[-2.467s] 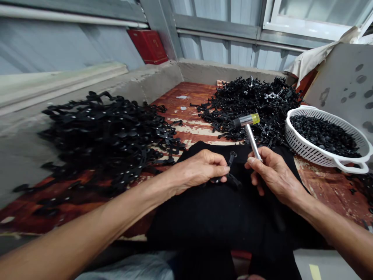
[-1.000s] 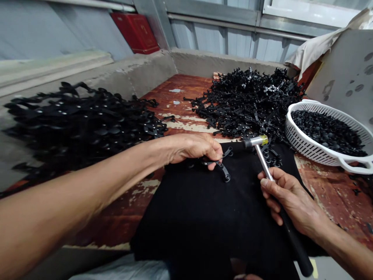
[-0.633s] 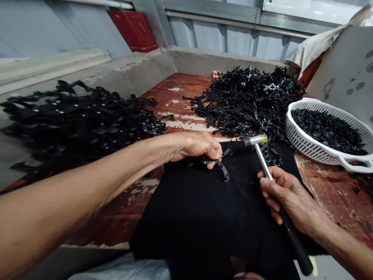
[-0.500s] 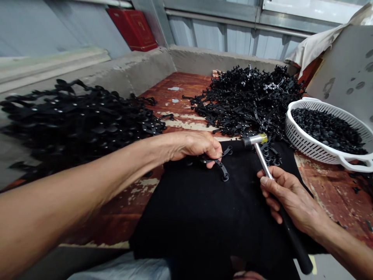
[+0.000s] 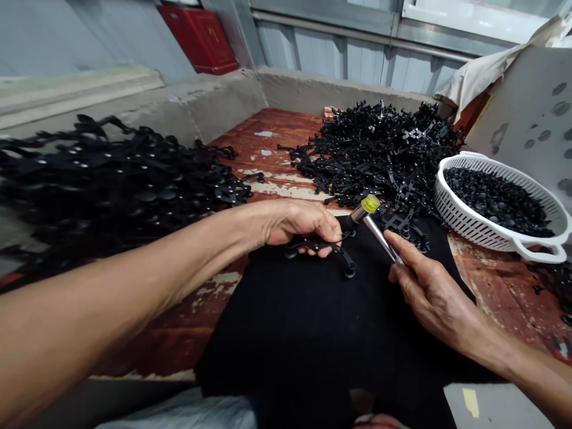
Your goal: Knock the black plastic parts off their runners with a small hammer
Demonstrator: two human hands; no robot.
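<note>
- The black linkage [image 5: 345, 256] lies low over the black cloth [image 5: 330, 333] on the tabletop [image 5: 288, 128], one curved arm jutting from the left hand [image 5: 308, 226], whose grip is clamped on its middle.
- It looks light and fairly stiff along each arm, but the joints probably swing — a pinch near the crossing should steady it better than one at a round end.
- The surface seems smooth, perhaps a little slippery; the slim arms might bend under rough handling.
- The right hand [image 5: 435, 283] has its grip wrapped round the mallet [image 5: 381, 237], forefinger along the metal shaft.
- The mallet is likely head-heavy, so a hold farther back would give more swing — this one, more control.
- Its dark face is at the linkage's upper end; whether they touch, I cannot tell.
</note>
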